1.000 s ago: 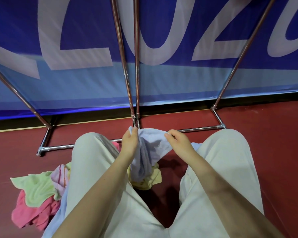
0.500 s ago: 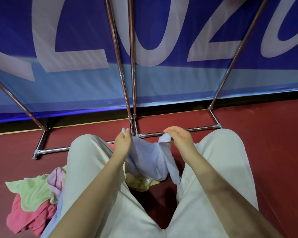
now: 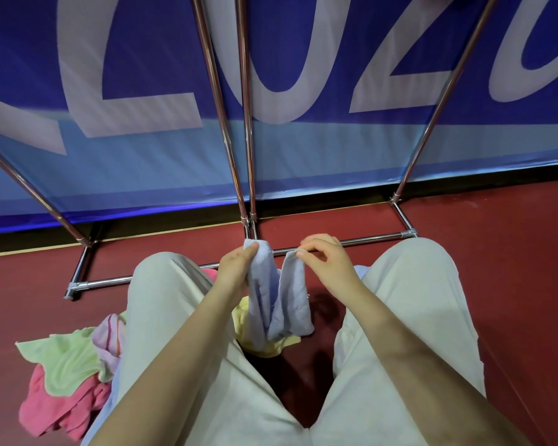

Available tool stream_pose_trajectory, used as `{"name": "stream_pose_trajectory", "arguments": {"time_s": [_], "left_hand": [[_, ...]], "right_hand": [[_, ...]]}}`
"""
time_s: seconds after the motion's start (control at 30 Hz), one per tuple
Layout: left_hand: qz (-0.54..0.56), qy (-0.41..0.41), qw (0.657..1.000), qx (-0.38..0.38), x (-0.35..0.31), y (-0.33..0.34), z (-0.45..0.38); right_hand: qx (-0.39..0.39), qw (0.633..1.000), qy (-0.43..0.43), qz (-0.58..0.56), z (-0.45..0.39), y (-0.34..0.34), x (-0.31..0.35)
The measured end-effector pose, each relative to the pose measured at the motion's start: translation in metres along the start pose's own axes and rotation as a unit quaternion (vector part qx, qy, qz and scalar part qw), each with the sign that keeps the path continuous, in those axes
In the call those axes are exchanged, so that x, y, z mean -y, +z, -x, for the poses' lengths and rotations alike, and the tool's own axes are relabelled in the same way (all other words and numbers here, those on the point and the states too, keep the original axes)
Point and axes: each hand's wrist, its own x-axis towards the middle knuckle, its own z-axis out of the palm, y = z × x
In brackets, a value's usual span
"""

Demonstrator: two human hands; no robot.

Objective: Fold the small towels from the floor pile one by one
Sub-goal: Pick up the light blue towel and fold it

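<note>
A person is sitting on the red floor (image 3: 496,284) with knees spread in pale trousers (image 3: 161,317), holding a light blue towel (image 3: 279,304) up between the legs. The left hand (image 3: 234,268) is gripping one top corner, its fingers (image 3: 250,251) curled round the cloth, while the right hand (image 3: 327,260) is pinching the other top corner between thumb and fingertips — the two hands are near each other but apart, and the towel is hanging down from them in two folds that meet at the bottom. Its lower edge is hanging just over a yellow towel (image 3: 271,344) lying on the floor between the knees; whether the two are touching cannot be told. To the person's left, beside and partly behind the left leg, the rest of the pile is lying crumpled on the floor: a green towel (image 3: 62,362) on top of a pink towel (image 3: 52,410), with a striped pink towel (image 3: 110,336) just beside them. Ahead, chrome rack bars (image 3: 245,123) are rising from the floor in front of a blue banner (image 3: 335,149) with large white characters.
</note>
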Motion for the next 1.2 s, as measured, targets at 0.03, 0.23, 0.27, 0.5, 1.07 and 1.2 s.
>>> {"name": "stream_pose_trajectory", "arguments": {"time_s": [0.03,0.23,0.27,0.5,1.07,1.2], "left_hand": [[-0.009,0.006,1.000,0.011,-0.001,0.002,0.004],[-0.047,0.075,0.995,0.037,0.009,0.011,0.011],[-0.047,0.083,0.994,0.047,0.010,0.014,0.014],[0.015,0.090,0.990,0.107,0.017,0.030,0.031],[0.049,0.027,0.994,0.092,0.019,0.038,0.030],[0.011,0.054,0.994,0.094,0.022,0.039,0.029]], "right_hand": [[0.004,1.000,-0.001,-0.012,0.000,0.000,0.001],[0.051,0.995,0.033,-0.084,0.004,0.007,0.008],[0.052,0.995,0.030,-0.084,0.005,0.008,0.009],[-0.006,0.994,0.042,-0.105,0.004,0.014,0.016],[-0.058,0.993,0.087,-0.058,-0.006,0.024,0.003],[-0.053,0.992,0.096,-0.066,-0.006,0.023,0.002]]}}
